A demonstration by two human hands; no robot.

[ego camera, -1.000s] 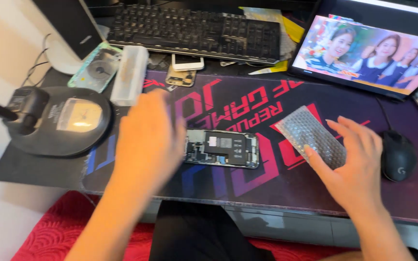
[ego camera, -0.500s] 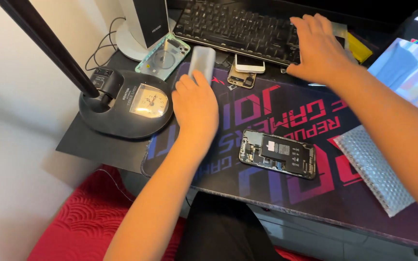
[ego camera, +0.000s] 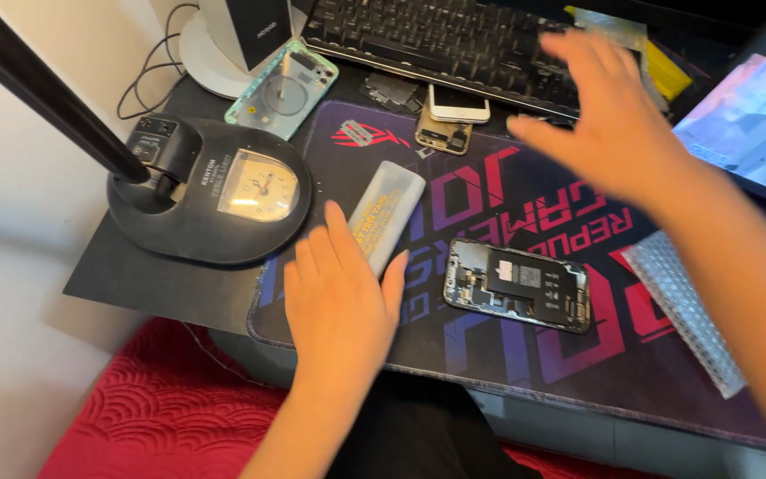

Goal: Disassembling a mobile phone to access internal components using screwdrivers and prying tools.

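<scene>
My left hand (ego camera: 339,297) rests on the dark desk mat (ego camera: 578,372), with fingers and thumb around the near end of a long pale grey case (ego camera: 389,208). To its right, an opened phone (ego camera: 516,286) lies flat on the mat with its insides showing. Blurred and with fingers spread, my right hand (ego camera: 613,133) hovers above the mat's far side near the keyboard (ego camera: 436,40) and holds nothing.
A black lamp base with a clock face (ego camera: 206,191) stands at the left, its arm crossing the top left corner. A teal phone back cover (ego camera: 281,89), two small phones (ego camera: 454,115), a bubble-wrap bag (ego camera: 684,310) and a lit screen (ego camera: 746,124) surround the mat.
My left hand has drawn the grey case from beside the keyboard toward me onto the mat. My right hand has lifted off the keyboard and moved right.
</scene>
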